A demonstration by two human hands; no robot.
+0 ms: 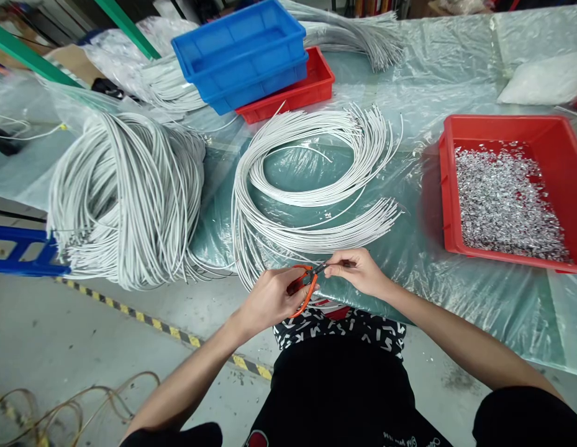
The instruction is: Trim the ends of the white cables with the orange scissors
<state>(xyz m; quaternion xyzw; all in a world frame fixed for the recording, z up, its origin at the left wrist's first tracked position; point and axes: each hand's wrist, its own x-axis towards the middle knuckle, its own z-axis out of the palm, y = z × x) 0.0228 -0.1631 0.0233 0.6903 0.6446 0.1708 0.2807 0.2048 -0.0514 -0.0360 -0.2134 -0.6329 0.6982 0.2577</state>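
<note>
Orange-handled pliers (311, 288) are gripped in my left hand (275, 295), their dark jaws pointing right. My right hand (356, 270) pinches at the tip of the jaws; whatever sits between its fingers is too small to make out. Just beyond both hands, a looped bundle of white cables (292, 197) lies on the table, with many cut ends fanning out to the right. Below the hands, a bit of red and white shows at the lap, partly hidden.
A big heap of white cables (130, 198) hangs over the table edge at left. Stacked blue bins (241, 49) rest on a red bin (316, 87) behind. At right, a red bin (507, 129) holds small shiny metal pieces (507, 198). Plastic film (423, 298) covers the table.
</note>
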